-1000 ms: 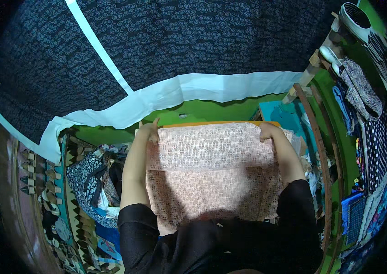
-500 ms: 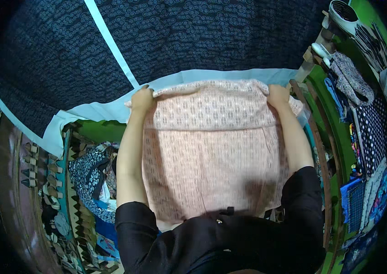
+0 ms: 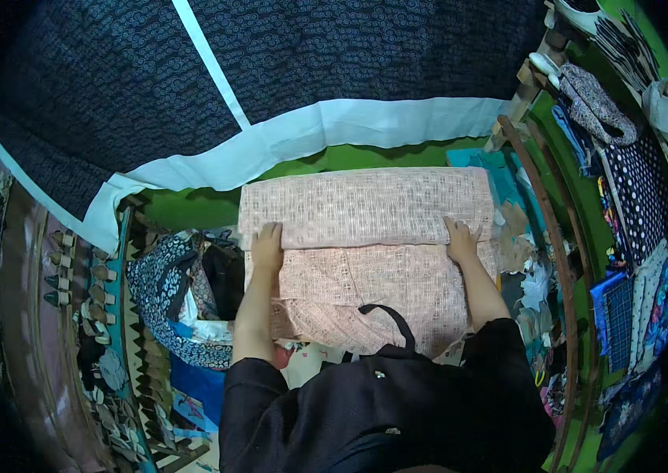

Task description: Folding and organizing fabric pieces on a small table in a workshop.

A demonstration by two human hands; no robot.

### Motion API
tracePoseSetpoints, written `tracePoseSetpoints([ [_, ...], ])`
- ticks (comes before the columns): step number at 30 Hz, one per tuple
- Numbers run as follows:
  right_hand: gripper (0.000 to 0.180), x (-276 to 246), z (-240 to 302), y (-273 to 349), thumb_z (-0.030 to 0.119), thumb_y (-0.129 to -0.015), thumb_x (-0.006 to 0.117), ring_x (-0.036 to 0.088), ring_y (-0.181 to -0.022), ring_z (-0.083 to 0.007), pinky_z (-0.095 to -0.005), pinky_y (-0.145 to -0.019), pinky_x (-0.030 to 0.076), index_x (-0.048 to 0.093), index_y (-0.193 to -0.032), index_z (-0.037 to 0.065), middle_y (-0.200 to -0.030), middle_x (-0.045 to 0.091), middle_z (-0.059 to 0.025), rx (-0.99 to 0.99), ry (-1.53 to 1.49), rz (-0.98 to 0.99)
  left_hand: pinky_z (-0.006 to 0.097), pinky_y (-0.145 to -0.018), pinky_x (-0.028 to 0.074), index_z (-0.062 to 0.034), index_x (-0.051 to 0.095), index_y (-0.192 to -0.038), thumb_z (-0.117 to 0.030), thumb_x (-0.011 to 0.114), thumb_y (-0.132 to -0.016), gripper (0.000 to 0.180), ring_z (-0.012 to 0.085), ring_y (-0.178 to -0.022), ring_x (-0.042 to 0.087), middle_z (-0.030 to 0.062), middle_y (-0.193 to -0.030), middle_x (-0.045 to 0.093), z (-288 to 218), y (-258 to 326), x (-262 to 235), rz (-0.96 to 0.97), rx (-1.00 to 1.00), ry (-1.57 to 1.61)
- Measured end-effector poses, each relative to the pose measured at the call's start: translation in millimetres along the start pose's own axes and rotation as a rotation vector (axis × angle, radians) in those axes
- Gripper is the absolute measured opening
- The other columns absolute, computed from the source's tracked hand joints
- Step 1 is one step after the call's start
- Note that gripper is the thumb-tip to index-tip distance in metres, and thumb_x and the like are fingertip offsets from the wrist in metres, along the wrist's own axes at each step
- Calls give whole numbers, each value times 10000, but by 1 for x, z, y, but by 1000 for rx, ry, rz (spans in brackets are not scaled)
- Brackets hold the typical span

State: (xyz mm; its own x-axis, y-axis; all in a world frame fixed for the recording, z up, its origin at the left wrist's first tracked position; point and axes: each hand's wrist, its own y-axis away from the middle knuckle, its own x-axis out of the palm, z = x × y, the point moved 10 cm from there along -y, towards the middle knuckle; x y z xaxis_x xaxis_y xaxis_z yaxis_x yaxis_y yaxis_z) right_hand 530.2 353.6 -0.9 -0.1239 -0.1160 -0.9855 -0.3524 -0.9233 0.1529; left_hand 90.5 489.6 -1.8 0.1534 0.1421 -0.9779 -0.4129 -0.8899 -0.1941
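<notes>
A pale pink woven cloth (image 3: 350,276) lies spread in front of me. Its far part is folded over into a wide flat band (image 3: 365,206), and the near part hangs rumpled towards my body. My left hand (image 3: 267,246) rests at the left end of the band's near edge, fingers stretched over the fabric. At the right end of the same edge, my right hand (image 3: 461,239) lies on the cloth with its fingers spread. Both palms are hidden.
Dark patterned fabric with a pale blue border (image 3: 326,130) hangs beyond the cloth. Crumpled patterned textiles (image 3: 164,296) lie at left, beside wooden racks with several pegs (image 3: 58,276). Cloth scraps (image 3: 535,288) and a curved wooden rail (image 3: 551,260) are at right, with a polka-dot fabric (image 3: 641,201) farther out.
Both hands have come down and nearer to me from the raised far edge. The cloth, held up before, now lies with its far part folded flat, and the fingers have loosened.
</notes>
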Motion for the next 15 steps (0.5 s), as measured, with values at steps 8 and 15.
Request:
tracePoseSetpoints([
  [8, 632, 10, -20, 13, 179, -743, 532, 331, -1202, -285, -594, -979, 100, 277, -1320, 136, -1320, 315, -162, 120, -136, 64, 582, -988, 80, -90, 398, -1238, -209, 483, -728, 531, 270, -1202, 326, 103, -1292, 371, -3, 8, -8, 77, -65, 283],
  [15, 632, 18, 17, 59, 325, -797, 479, 280, -1240, -276, -617, -966, 113, 200, -1345, 178, -1383, 234, -84, 26, -102, 86, 578, -909, 207, -111, 557, -955, -259, 547, -715, 283, 266, -978, 483, 79, -979, 542, -23, -32, -41, -54, 21, 216],
])
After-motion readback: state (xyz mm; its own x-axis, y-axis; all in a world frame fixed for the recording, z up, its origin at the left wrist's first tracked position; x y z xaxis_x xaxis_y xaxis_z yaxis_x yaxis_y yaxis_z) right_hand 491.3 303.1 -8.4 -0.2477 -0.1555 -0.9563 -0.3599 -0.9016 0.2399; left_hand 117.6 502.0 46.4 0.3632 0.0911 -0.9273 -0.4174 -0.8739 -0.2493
